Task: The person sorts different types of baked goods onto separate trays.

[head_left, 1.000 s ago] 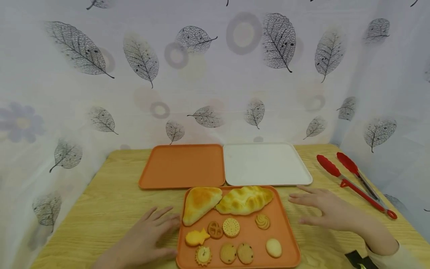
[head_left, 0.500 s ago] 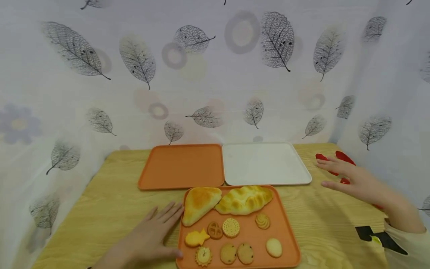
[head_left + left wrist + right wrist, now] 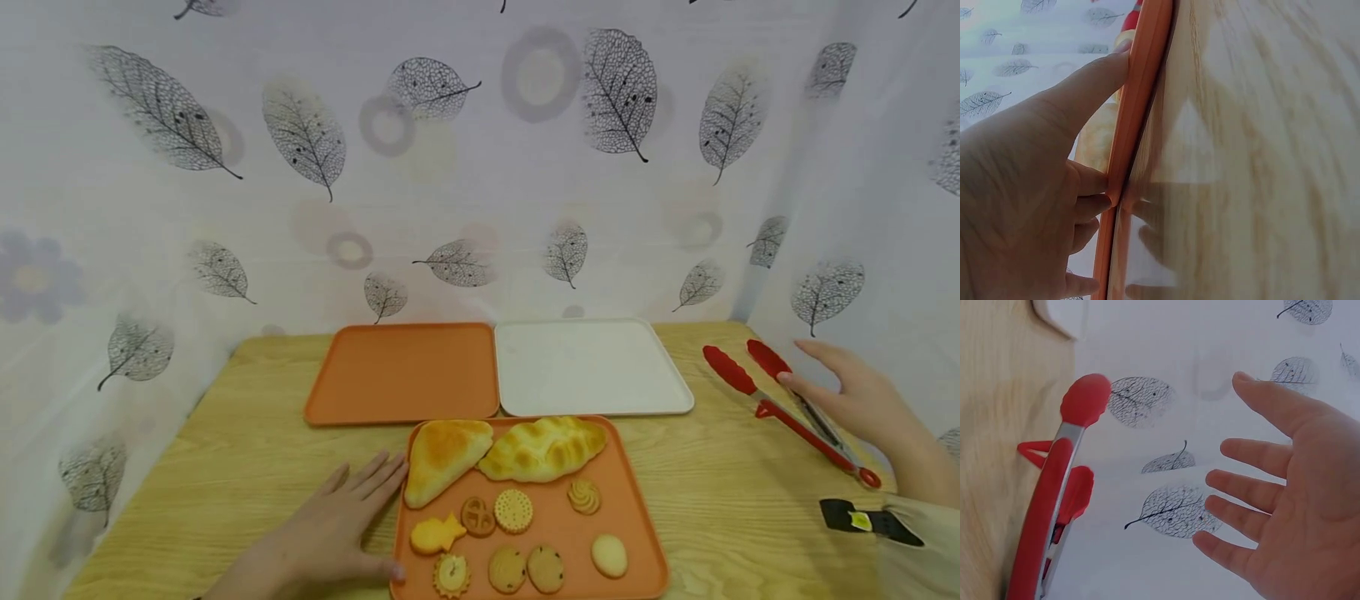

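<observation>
My left hand [image 3: 330,525] rests against the left edge of the front orange tray [image 3: 628,500]. In the left wrist view its thumb and fingertips touch the tray's rim [image 3: 1138,81], fingers fairly extended. On this tray lie a triangular bread [image 3: 447,461], a ridged oval bread [image 3: 542,451], a fish-shaped cookie [image 3: 437,534] and several other cookies. Over at the right, my right hand [image 3: 870,400] is held with fingers spread, beside red-and-silver tongs [image 3: 806,437]. The right wrist view has a gap between that hand [image 3: 1297,494] and the tongs [image 3: 1041,519], whose arms are spread apart.
Behind the front tray, a second orange tray [image 3: 405,375] and a white tray [image 3: 592,367] stand side by side on the wooden table [image 3: 232,433]. A leaf-patterned curtain [image 3: 465,192] closes off the back and sides.
My right hand has moved right, away from the front tray, passing over the tongs to their far right side. My left hand has shifted slightly onto the tray's edge. The tongs still lie there.
</observation>
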The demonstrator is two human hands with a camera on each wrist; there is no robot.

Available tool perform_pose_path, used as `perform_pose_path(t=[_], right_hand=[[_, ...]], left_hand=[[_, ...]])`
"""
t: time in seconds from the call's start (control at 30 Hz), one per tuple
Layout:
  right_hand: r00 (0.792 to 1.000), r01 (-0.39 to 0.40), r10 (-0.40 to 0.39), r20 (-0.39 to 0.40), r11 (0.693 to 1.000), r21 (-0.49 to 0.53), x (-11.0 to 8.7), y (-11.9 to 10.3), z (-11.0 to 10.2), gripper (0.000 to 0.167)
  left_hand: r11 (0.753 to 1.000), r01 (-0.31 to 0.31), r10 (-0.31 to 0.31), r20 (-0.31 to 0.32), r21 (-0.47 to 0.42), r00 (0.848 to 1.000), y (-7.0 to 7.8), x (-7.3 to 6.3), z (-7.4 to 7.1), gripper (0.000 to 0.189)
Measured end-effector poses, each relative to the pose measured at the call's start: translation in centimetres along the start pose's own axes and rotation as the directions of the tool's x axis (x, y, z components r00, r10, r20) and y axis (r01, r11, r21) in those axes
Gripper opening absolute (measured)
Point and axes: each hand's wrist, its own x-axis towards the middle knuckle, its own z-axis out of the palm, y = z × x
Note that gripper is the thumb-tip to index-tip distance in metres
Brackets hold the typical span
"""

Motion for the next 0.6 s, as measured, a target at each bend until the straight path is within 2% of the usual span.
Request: perform_pose_path(t=[0.13,0.27,0.47,0.6], right_hand=[[0.999,-0.039,0.04,0.015,0.998,-0.044,0.2,2.4,0.8,0.079],[0.992,-0.071,0.076,0.101,0.996,-0.052,0.3,4.4,1.6,0.087],[0.959,-0.155,0.175,0.225,0.982,-0.104,0.1,6.4,2.5,0.1],[0.944,-0.141,0.183,0.274,0.976,-0.167,0.1,6.9,3.0,0.103]], left_hand=[[1.0,0.0,0.0,0.012,-0.011,1.0,0.0,0.1,-0.1,0.11],[1.0,-0.003,0.003,0.008,-0.008,1.0,-0.2,0.2,-0.1,0.11],[1.0,0.0,0.0,0.022,-0.014,1.0,-0.4,0.2,0.0,0.11],[1.0,0.004,-0.003,0.034,-0.024,0.999,-0.3,0.2,-0.1,0.109]])
